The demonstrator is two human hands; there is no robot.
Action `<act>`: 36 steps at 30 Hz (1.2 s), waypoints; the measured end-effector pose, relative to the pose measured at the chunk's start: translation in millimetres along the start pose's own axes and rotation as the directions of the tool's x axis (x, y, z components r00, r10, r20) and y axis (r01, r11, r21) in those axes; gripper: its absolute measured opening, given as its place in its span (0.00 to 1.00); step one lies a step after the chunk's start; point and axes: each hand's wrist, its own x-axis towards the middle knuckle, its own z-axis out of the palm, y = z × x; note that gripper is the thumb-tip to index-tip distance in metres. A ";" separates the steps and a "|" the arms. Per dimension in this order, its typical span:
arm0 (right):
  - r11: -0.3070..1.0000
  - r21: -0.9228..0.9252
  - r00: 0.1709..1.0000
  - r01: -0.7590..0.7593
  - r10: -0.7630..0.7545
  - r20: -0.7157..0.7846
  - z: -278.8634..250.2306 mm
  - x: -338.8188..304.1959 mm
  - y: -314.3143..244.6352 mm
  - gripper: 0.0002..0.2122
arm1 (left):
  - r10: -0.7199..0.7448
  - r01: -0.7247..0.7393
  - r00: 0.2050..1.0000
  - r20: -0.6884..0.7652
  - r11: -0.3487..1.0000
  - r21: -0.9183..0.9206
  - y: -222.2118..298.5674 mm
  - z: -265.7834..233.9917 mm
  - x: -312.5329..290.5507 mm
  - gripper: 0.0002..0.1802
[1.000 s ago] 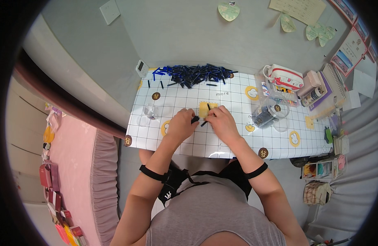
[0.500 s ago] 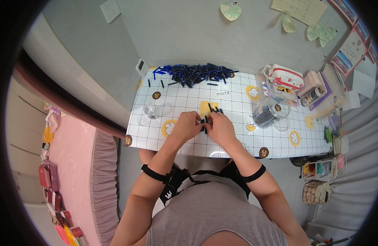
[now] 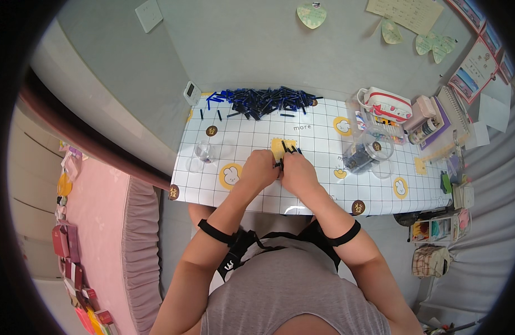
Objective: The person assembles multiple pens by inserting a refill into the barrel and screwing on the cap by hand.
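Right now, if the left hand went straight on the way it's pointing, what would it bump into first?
Probably the right hand, with the black sticks poking out past it, just ahead and to the right of the left hand. They might even be touching; depth is hard to tell.

We log sm. sticks point(image 3: 263, 101) as dk blue to blk. Tablecloth point(image 3: 246, 131): wht w/ dk grid, yel. rabbit circles point(image 3: 231, 176). Bedspread point(image 3: 98, 223) we note pink.

And the right hand point(image 3: 299, 174) covers the lower ends of the black sticks point(image 3: 285, 147); the dark piece point(image 3: 277, 164) beside the left hand point(image 3: 260, 168): too tiny to identify!
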 end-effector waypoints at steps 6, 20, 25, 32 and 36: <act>0.998 -0.050 0.998 -0.045 0.047 0.030 2.5 -1.3 -7.8 0.14 | 0.018 -0.018 0.998 -0.053 1.000 0.014 2.9 3.1 4.9 0.14; 0.992 -0.034 0.992 -0.124 0.125 0.018 -21.3 -24.5 30.7 0.10 | 0.001 0.000 1.000 -0.012 0.999 0.042 -0.8 -4.3 0.9 0.13; 0.997 0.076 0.993 -0.004 0.013 -0.115 -25.4 -5.6 23.6 0.07 | -0.007 0.007 1.000 -0.007 1.000 0.023 -2.0 -6.9 1.7 0.15; 0.998 -0.006 0.984 0.055 -0.056 -0.167 0.1 4.7 19.3 0.05 | 0.048 -0.049 0.996 0.071 0.999 0.018 -6.0 -4.1 -3.6 0.13; 0.999 -0.038 0.992 0.036 -0.040 -0.119 -2.8 1.4 14.7 0.05 | 0.131 -0.131 0.991 0.033 0.991 -0.016 -12.5 2.1 -10.8 0.11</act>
